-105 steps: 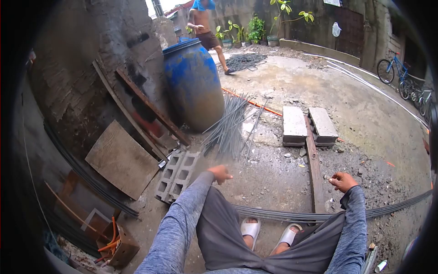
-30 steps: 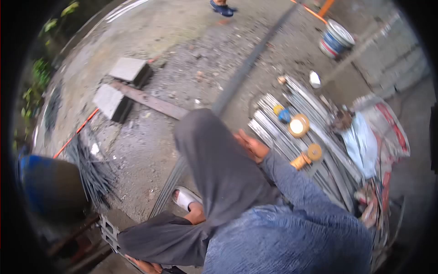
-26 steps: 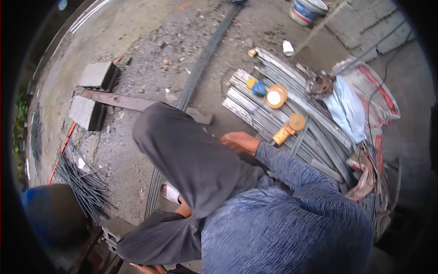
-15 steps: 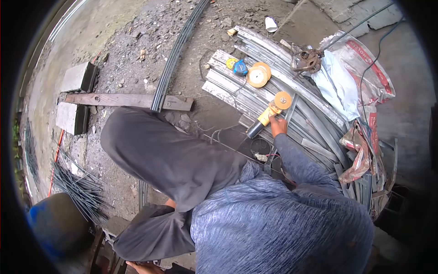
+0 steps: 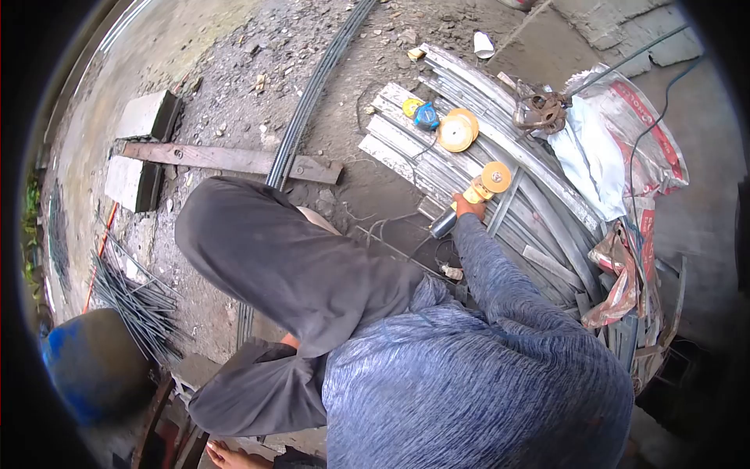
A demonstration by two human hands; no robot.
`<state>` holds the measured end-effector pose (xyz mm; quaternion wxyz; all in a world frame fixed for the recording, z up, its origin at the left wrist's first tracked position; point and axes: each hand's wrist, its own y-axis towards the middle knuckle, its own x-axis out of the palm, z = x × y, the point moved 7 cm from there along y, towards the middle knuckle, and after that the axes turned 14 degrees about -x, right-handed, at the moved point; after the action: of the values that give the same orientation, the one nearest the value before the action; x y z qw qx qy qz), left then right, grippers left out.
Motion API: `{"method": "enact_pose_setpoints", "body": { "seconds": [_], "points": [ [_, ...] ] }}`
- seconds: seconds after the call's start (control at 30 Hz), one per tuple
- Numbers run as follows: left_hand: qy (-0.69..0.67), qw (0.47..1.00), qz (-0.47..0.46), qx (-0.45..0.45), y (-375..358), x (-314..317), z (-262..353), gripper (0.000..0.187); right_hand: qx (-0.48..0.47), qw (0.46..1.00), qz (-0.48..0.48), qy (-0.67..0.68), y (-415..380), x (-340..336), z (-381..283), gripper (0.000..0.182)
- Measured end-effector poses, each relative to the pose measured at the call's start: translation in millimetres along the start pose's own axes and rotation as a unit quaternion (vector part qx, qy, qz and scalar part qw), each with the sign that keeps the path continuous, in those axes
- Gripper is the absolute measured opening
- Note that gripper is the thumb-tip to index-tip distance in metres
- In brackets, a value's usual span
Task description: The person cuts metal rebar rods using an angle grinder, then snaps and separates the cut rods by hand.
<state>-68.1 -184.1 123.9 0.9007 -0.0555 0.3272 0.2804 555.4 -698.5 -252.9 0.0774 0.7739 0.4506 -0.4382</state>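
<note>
My right hand is wrapped round the body of a yellow and black angle grinder, whose tan disc points up and to the right. The grinder lies over a pile of grey metal strips. Just beyond it on the pile are loose round discs, a blue tape measure and a small yellow round item. At the bottom left, beside my bent leg, my left hand shows with its fingers apart and nothing visible in it.
Long thin rods cross a wooden board near two grey blocks. Cut rods lie at left, above a blue-stained rounded object. Sacks, a rusty metal piece and cables are at right.
My right hand has shifted from the grinder's side onto its body. My left hand has moved left and shows more. The view has shifted slightly.
</note>
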Motion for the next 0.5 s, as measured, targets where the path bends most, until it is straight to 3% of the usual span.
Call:
{"method": "enact_pose_setpoints", "body": {
  "seconds": [0.1,0.17,0.2,0.33,0.5],
  "points": [
    [-0.050,0.997,-0.045,-0.025,72.0,6.7,-60.2,0.039,-0.105,0.987,-0.052,0.107,1.3,-3.1,-4.0,0.078],
    [-0.087,0.994,-0.067,-0.008,31.4,22.0,-10.9,0.045,-0.198,0.964,-0.069,0.163,13.9,5.6,6.5,0.065],
    [-0.110,0.991,-0.078,0.003,9.9,32.3,17.7,0.045,-0.215,0.944,-0.131,0.214,4.8,3.6,-8.5,0.056],
    [-0.116,0.978,-0.145,0.099,-58.6,80.5,124.6,0.045,-0.141,0.819,-0.369,0.417,-50.0,-6.5,-99.9,0.057],
    [-0.239,0.890,-0.342,0.184,-153.6,141.6,215.4,0.036,-0.178,0.691,-0.487,0.504,-104.8,-3.3,-219.1,0.060]
  ]
}}
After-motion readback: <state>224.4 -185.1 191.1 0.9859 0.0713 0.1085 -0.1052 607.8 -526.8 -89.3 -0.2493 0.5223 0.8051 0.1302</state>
